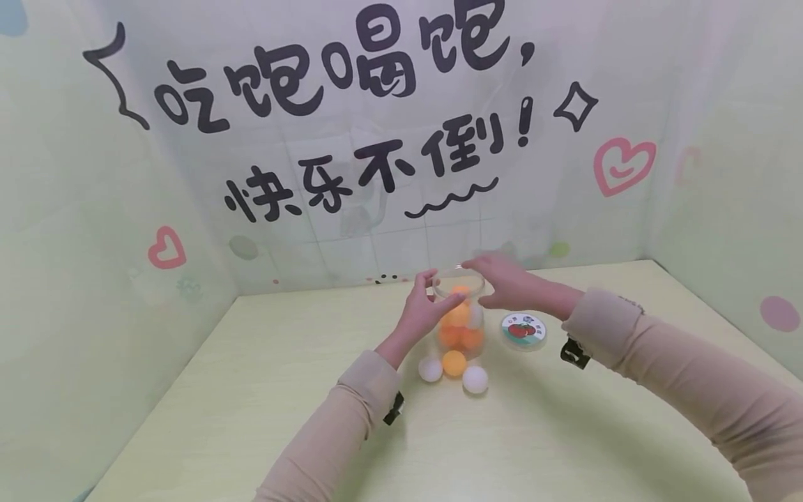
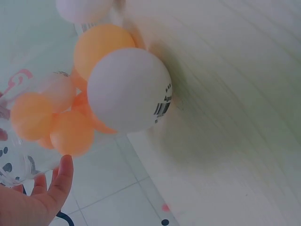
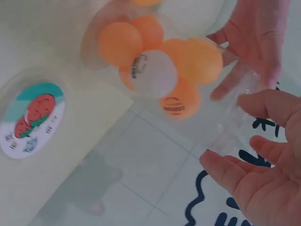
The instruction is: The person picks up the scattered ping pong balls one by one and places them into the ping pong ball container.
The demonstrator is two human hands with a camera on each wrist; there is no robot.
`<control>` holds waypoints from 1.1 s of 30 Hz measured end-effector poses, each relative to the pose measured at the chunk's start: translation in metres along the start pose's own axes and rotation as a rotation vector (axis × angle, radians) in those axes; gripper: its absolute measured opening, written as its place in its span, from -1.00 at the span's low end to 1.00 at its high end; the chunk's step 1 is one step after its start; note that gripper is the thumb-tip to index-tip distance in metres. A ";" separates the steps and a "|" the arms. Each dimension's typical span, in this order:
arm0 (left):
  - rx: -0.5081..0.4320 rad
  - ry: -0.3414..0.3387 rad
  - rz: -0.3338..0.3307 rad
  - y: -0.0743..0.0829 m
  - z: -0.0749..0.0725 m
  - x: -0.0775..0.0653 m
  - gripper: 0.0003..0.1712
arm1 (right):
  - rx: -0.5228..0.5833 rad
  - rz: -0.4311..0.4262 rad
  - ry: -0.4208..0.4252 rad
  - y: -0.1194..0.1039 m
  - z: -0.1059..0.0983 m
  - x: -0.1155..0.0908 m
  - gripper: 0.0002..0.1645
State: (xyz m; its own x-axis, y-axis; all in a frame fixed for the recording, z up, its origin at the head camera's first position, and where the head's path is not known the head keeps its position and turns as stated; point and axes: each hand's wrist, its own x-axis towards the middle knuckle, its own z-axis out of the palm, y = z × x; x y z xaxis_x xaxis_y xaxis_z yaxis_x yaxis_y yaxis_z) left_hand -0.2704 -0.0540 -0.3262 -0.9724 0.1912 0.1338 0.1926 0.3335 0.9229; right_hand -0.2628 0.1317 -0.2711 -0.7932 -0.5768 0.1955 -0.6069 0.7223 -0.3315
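A clear jar (image 1: 444,291) stands on the table with several orange balls (image 3: 201,61) and a white ball (image 3: 154,74) inside; they look like table tennis balls. My left hand (image 1: 426,308) grips the jar's left side near the top, thumb across the front. At the right of the open rim is my right hand (image 1: 507,282), fingers and thumb spread apart around the mouth; whether they touch it I cannot tell. In front of the jar lie an orange ball (image 1: 454,363) and two white balls, one left (image 1: 430,369) and one right (image 1: 475,380).
A round lid (image 1: 524,330) with a strawberry picture lies flat to the right of the jar, below the right wrist. Behind the table (image 1: 301,390) hangs a white backdrop (image 1: 326,258) with black lettering, and pale panels enclose both sides.
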 end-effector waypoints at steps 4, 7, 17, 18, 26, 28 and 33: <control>0.014 0.001 0.003 0.001 0.001 0.000 -0.12 | 0.190 0.019 0.031 0.016 0.023 -0.007 -0.10; 0.027 0.009 0.005 0.000 0.001 0.002 -0.12 | 0.325 0.004 0.106 0.026 0.042 -0.008 -0.04; 0.036 0.029 0.007 0.000 0.004 0.007 -0.12 | 0.747 0.035 0.369 0.037 0.090 0.001 0.06; 0.035 0.031 0.008 0.000 0.004 0.008 -0.12 | 0.768 0.041 0.378 0.037 0.093 0.002 0.06; 0.040 0.038 -0.006 -0.001 0.003 0.010 -0.11 | 0.797 0.038 0.427 0.038 0.102 0.008 0.08; 0.042 0.035 -0.011 -0.001 0.002 0.010 -0.10 | 0.790 0.038 0.425 0.038 0.102 0.009 0.07; 0.040 -0.022 -0.015 0.002 0.001 0.010 -0.08 | 0.781 0.053 0.422 0.022 0.087 0.000 0.04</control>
State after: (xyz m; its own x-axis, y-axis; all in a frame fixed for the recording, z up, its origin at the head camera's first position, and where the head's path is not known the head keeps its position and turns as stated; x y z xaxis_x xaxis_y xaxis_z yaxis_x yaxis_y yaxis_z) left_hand -0.2794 -0.0506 -0.3236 -0.9721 0.2065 0.1116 0.1837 0.3735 0.9093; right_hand -0.2721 0.1146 -0.3590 -0.8652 -0.2501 0.4347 -0.4839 0.1887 -0.8545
